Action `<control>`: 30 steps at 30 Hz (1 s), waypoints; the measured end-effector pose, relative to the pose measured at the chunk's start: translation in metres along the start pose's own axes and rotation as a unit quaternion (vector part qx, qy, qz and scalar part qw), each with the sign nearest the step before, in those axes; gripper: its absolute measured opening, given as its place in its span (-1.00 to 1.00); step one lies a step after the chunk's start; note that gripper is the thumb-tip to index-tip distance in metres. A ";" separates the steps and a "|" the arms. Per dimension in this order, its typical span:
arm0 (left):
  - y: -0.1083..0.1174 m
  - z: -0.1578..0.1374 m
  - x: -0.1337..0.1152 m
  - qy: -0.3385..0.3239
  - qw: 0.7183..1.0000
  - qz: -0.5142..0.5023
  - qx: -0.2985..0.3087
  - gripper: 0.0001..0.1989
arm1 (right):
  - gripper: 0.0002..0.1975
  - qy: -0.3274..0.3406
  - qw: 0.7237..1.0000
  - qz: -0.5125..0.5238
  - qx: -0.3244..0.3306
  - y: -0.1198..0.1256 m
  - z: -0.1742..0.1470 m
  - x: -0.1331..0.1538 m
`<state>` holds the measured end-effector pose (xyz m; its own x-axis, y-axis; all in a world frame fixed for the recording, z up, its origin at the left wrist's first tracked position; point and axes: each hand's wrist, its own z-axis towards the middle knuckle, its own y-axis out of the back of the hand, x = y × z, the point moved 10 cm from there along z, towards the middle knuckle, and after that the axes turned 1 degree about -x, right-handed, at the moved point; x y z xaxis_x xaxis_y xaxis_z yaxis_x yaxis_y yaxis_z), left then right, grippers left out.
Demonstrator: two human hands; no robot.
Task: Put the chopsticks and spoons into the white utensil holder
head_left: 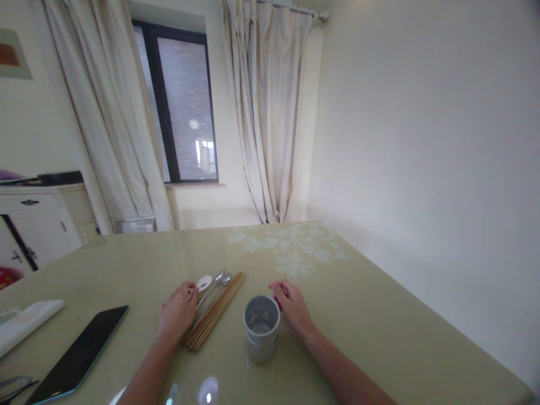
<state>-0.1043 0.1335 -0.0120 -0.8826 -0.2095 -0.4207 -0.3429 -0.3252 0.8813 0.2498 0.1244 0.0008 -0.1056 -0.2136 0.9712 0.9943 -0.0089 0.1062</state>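
My left hand (179,310) lies at the left of a bundle of cutlery, fingers closed at the neck of a white spoon (205,283) with a blue mark in its bowl. Right beside it are metal spoons (220,277), their bowls pointing away from me. Several wooden chopsticks (216,313) lie together, slanted, just right of the spoons. A grey cup (261,340) with small holes in its bottom stands upright before me. At the cup's right rim, my right hand (292,304) is loosely curled with thumb and fingers apart; its fingertips are partly hidden.
A black tablet-like slab (82,354) lies on the table (363,332) at left, near a white object (31,323) and dark-handled scissors (17,387). The table's right edge runs along a wall (430,169). Curtains (270,112) and a window (185,107) are beyond.
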 end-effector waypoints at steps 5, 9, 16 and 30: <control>0.004 -0.002 -0.008 -0.044 0.998 0.022 -0.030 -0.61 | -0.38 0.007 1.000 0.003 0.016 -0.002 0.001 0.005; 0.003 -0.002 -0.008 -0.054 0.998 0.029 -0.034 -0.60 | -0.23 0.026 0.991 0.035 0.129 -0.009 -0.005 0.024; 0.046 -0.025 -0.050 -0.139 0.977 -0.080 -0.140 -0.51 | 0.06 0.002 0.923 0.056 0.380 -0.022 -0.043 0.049; 0.005 -0.070 -0.111 -0.173 0.929 -0.326 0.027 -0.13 | -0.14 -0.005 0.986 -0.018 0.168 -0.027 -0.022 0.006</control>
<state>0.0146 0.0904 0.0240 -0.5283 0.3285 -0.7829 -0.8487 -0.2296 0.4764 0.2227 0.1021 -0.0010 -0.1427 -0.2085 0.9676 0.9295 0.3077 0.2033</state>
